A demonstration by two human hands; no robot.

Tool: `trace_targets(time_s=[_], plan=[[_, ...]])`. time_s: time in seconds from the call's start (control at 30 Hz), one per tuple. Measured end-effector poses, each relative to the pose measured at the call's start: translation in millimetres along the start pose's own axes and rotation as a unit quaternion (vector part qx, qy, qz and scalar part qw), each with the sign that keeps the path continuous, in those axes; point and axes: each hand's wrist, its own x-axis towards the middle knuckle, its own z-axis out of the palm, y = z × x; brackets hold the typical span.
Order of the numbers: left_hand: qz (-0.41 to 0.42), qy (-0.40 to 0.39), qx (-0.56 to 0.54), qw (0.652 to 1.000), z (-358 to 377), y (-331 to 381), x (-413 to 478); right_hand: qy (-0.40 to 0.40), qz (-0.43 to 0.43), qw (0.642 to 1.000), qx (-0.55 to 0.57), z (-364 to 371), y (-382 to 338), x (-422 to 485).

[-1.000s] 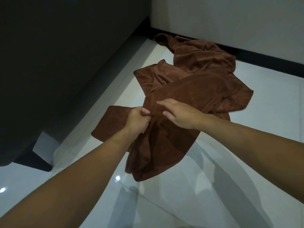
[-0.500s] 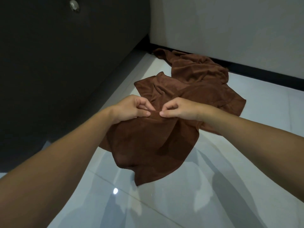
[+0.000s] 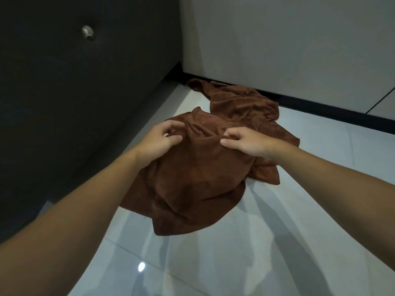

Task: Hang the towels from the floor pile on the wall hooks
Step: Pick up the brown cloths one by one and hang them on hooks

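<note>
**Brown towel** (image 3: 192, 178): soft cloth with a short, matt nap, gathering into loose folds where the left hand (image 3: 162, 138) and right hand (image 3: 245, 141) pinch it. Behind the towel, the floor pile (image 3: 241, 103) is the same matt brown cloth. Beneath the towel, the floor (image 3: 277, 242) is of pale, smooth, glossy tiles (a bright point of light and dim shadows show in them). Left of the towel, a dark wall panel (image 3: 64, 103), smooth and matt, carries a small round stud (image 3: 88, 33) with a dull metallic sheen. Beyond the towel stands a light wall (image 3: 277, 39), smooth and matt, edged by a black skirting (image 3: 320, 111).
</note>
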Motion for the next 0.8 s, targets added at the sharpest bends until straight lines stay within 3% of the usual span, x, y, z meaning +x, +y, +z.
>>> trace_targets(time_s=[0.13,0.27,0.47,0.57,0.7,0.8], plan=[[0.060,-0.068,0.030,0.995,30.9,13.6,3.3,0.022,-0.100,0.994,0.032,6.4,-16.7,2.6],[0.082,-0.140,0.005,0.987,46.1,22.4,8.1,0.016,-0.109,0.989,0.101,3.9,-25.7,1.2],[0.095,-0.003,0.103,0.990,29.5,27.9,23.5,0.005,-0.067,0.985,0.161,-13.8,-17.5,-7.5],[0.066,0.098,0.159,0.980,5.5,20.1,32.4,0.002,-0.041,0.981,0.189,-23.7,-10.1,-11.1],[0.005,0.216,0.157,0.964,-22.8,8.0,34.0,-0.003,-0.008,0.986,0.164,-28.4,2.2,-13.6],[-0.022,0.181,0.162,0.970,-29.7,0.5,31.1,0.030,-0.011,0.990,0.140,-26.4,9.5,-13.3]])
